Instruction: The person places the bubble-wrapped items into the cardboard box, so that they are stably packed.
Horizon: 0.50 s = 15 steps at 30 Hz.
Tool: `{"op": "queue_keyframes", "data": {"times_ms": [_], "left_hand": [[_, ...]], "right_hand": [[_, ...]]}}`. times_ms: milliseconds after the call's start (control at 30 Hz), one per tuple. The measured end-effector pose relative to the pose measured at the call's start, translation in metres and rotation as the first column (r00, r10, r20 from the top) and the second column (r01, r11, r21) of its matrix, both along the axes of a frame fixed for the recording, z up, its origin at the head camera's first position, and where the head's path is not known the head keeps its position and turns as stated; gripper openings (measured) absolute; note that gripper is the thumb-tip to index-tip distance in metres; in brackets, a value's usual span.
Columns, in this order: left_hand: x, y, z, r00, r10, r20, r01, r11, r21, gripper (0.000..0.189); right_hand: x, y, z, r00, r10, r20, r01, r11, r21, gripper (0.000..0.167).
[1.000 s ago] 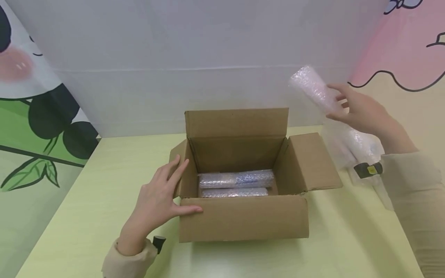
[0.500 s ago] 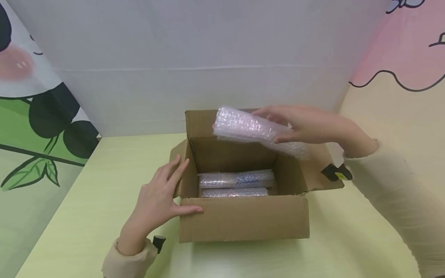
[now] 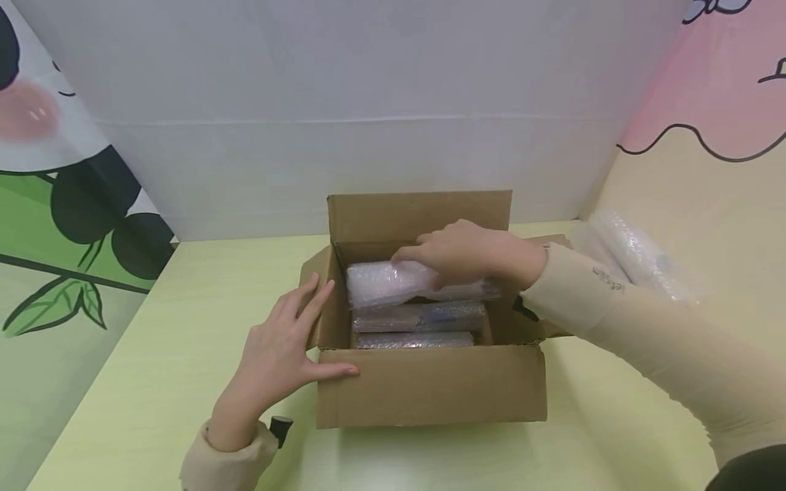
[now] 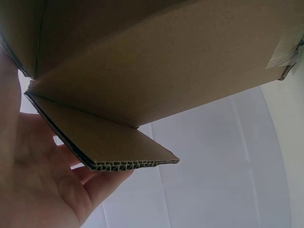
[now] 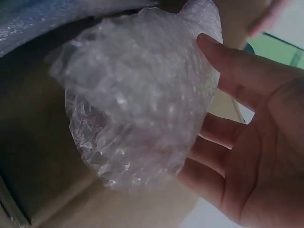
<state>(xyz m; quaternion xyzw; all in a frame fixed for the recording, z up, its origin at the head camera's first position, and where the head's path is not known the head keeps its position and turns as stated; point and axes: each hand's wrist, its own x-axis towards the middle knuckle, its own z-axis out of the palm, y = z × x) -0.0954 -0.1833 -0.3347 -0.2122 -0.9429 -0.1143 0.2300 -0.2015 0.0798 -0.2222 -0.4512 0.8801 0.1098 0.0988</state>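
An open cardboard box (image 3: 431, 385) stands on the table, its flaps folded outward. Two bubble-wrapped rolls lie inside, a bluish roll (image 3: 419, 317) and a paler roll (image 3: 414, 340) nearer the front wall. My right hand (image 3: 467, 252) reaches into the box and grips a clear bubble-wrapped roll (image 3: 377, 281) behind them; its contents cannot be made out. In the right wrist view, thumb and fingers close on the loose end of that bubble wrap (image 5: 137, 99). My left hand (image 3: 276, 348) rests at the left flap (image 4: 99, 133), fingers spread, thumb along the front flap.
More bubble-wrapped rolls (image 3: 641, 252) lie on the table at the right, partly behind the right sleeve. A pale wall (image 3: 393, 157) rises behind the box. Printed cartoon panels stand on either side. The yellow-green tabletop (image 3: 184, 327) surrounds the box.
My right hand has carried the bubble-wrapped roll leftward from the right side and lowered it into the back of the box. My left hand has stayed in place.
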Motion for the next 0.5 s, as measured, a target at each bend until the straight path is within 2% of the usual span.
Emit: {"op": "queue_keyframes", "data": {"times_ms": [233, 500], "left_hand": [[0.000, 0.000, -0.001, 1.000, 0.002, -0.002, -0.002, 1.000, -0.001, 0.113], [-0.001, -0.001, -0.001, 1.000, 0.000, -0.003, 0.000, 1.000, -0.009, 0.113]], "right_hand": [[-0.005, -0.019, -0.028, 1.000, 0.015, -0.014, -0.013, 0.995, 0.100, 0.058], [-0.012, -0.018, -0.051, 0.996, -0.017, 0.083, 0.008, 0.995, 0.104, 0.062]]}}
